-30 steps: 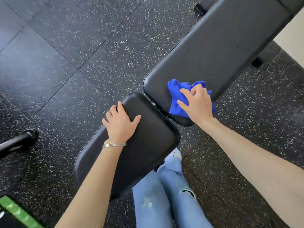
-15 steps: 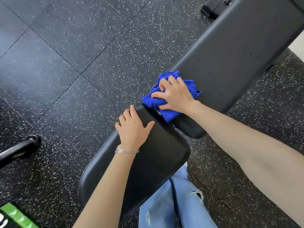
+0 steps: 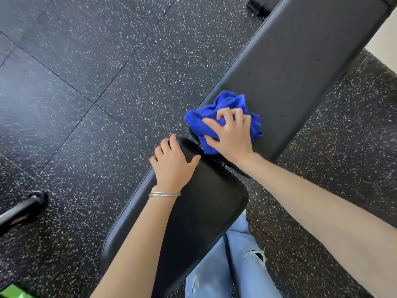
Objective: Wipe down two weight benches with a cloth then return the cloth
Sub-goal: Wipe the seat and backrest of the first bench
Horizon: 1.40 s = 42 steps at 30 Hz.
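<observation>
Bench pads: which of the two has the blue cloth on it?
The long pad, the farther one: the right hand holds the cloth on its near end. The short pad bears only the left hand.

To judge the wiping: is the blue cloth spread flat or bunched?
Bunched. The blue cloth shows crumpled folds; the right hand grips it on the bench pad.
</observation>
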{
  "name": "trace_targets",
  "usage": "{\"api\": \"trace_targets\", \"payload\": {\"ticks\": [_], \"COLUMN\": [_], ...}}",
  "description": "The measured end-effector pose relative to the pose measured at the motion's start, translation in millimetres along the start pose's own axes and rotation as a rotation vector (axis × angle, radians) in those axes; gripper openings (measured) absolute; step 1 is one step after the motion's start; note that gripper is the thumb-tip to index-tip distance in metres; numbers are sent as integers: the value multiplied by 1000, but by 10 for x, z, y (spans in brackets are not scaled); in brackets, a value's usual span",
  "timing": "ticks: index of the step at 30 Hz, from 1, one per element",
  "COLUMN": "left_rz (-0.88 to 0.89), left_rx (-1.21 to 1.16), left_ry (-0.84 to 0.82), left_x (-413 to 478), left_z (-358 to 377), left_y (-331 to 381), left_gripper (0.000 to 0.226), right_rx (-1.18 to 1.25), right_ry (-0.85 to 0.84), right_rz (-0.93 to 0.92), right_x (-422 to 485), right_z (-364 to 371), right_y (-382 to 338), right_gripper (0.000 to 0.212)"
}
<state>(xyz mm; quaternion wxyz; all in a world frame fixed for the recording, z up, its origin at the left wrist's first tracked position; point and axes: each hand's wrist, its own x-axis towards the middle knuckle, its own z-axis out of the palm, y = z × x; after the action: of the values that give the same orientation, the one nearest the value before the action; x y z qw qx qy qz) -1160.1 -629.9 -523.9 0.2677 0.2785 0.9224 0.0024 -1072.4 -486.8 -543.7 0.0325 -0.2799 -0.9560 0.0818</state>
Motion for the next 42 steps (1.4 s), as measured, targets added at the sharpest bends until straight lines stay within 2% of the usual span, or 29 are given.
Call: {"api": "trace_targets", "payload": {"ticks": [3,5,6,9,10,11,15,18,23,25,27,31,32,33,34,38,42], "left_rz": [7,24,39,89,96,96,84,84,156,177,196,165,149,134,124,110,71], "left_rx": [-15,-6,-1,1,-2,-9,-44,-81,-211,-263,-278,-281,-287,-293,-297,-291,-291], "left_ry": [-29,-50,-59,-69,-76,-82,-111,-124,-88,-91,-91,-68,-66,-64,-64,-72,-76], "left_x": [20,36,43,80,96,107,164,206,319,357,400,449,448,440,432,430,444], "left_z": [-44,-71,-79,-95,-99,-100,-117,-153,-203,-196,-174,-130,-120,-111,-104,-105,-113], "left_y": [0,-13,-15,-4,4,10,31,89,299,421,527,659,681,700,714,759,803], "left_gripper": [89,88,87,83,82,82,83,85,86,87,88,89,89,89,89,89,87], "right_rx": [-21,-50,-50,-17,-8,-3,-44,-28,-2,20,11,56,54,31,6,59,65], "right_ry": [58,70,71,81,83,72,-31,-17,18,24,66,128,133,126,113,61,12], "right_rz": [-169,-96,22,567,671,691,335,219,-139,-122,83,924,1036,1046,968,436,-66], "right_x": [-515,-591,-549,-28,211,432,752,412,-658,-830,-749,-87,42,105,104,-447,-967], "right_z": [8,-32,-40,-60,-47,-29,30,4,-48,-111,-152,-192,-181,-168,-146,-129,-137], "right_y": [327,537,591,530,472,396,-14,-58,577,920,1215,1427,1365,1259,1127,600,819], "right_gripper": [34,34,34,32,33,34,33,30,34,32,32,34,34,33,33,35,37]}}
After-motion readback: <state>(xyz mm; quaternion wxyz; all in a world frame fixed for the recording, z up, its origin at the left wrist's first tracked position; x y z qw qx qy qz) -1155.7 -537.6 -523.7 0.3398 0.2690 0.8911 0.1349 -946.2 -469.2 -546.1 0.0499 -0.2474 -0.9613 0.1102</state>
